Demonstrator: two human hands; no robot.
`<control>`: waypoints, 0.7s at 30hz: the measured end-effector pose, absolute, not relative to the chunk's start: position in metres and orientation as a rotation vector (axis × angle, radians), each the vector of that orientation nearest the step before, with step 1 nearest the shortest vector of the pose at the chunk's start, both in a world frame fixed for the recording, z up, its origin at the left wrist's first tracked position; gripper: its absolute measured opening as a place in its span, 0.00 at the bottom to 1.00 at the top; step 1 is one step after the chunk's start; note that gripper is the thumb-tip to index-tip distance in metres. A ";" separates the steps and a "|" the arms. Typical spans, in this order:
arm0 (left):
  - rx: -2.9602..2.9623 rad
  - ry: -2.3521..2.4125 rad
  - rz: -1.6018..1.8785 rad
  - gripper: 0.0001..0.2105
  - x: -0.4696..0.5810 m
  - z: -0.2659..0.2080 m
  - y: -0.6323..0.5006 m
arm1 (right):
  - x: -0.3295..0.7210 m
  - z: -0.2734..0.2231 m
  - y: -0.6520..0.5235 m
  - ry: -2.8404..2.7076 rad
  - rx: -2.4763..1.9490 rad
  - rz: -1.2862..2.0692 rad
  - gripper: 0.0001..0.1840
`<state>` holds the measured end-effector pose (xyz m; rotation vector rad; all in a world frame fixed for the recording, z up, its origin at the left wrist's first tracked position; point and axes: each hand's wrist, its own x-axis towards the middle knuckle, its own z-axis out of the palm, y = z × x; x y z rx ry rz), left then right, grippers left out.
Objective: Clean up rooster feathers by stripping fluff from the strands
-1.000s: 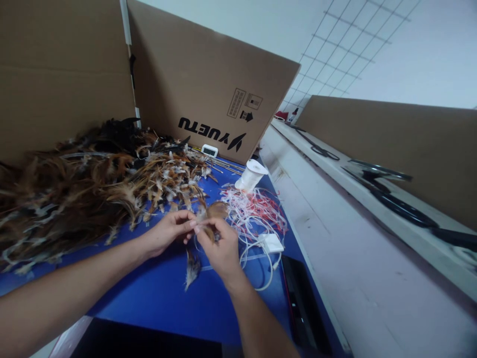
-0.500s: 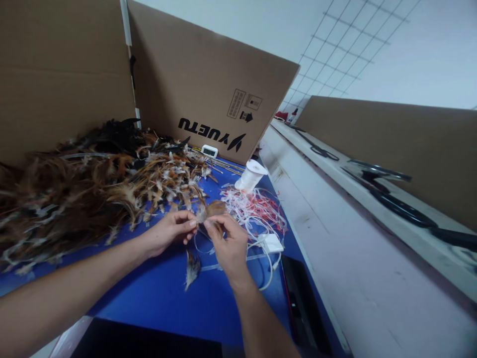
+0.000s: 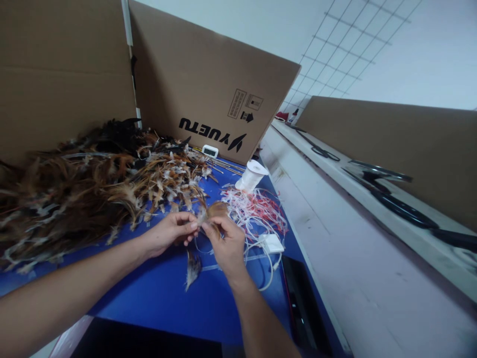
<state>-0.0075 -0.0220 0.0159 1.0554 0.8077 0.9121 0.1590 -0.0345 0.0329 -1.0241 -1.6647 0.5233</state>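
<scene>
Between my two hands is a small brown feather (image 3: 217,209) with pale fluff at its base. My left hand (image 3: 175,231) pinches the fluffy base between thumb and fingertips. Close against it, my right hand (image 3: 226,243) is closed on the same feather from the right, with the brown vane standing up behind its fingers. A thin clear strip hangs below the hands; its upper end is hidden. On the blue table (image 3: 160,298) just beneath lies a loose grey-and-dark feather (image 3: 193,271). A large pile of brown and black feathers (image 3: 112,184) spreads to the left.
A white spool (image 3: 252,175) stands behind a tangle of red and white strips (image 3: 257,211). Nearer are a white adapter (image 3: 271,243) with its cable and a dark flat device (image 3: 305,303). Cardboard panels (image 3: 208,74) wall the back; a small display (image 3: 210,151) sits before them.
My right hand has shifted slightly left, closer to my left fingertips on the feather. My left hand stays nearly in place.
</scene>
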 end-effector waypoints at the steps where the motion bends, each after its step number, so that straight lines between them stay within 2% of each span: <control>1: 1.058 0.808 0.911 0.13 -0.008 0.016 -0.022 | 0.159 0.033 -0.035 -1.663 -1.024 0.529 0.08; 21: 1.129 0.834 0.883 0.14 -0.010 0.012 -0.020 | 0.161 0.031 -0.033 -1.619 -1.030 0.658 0.09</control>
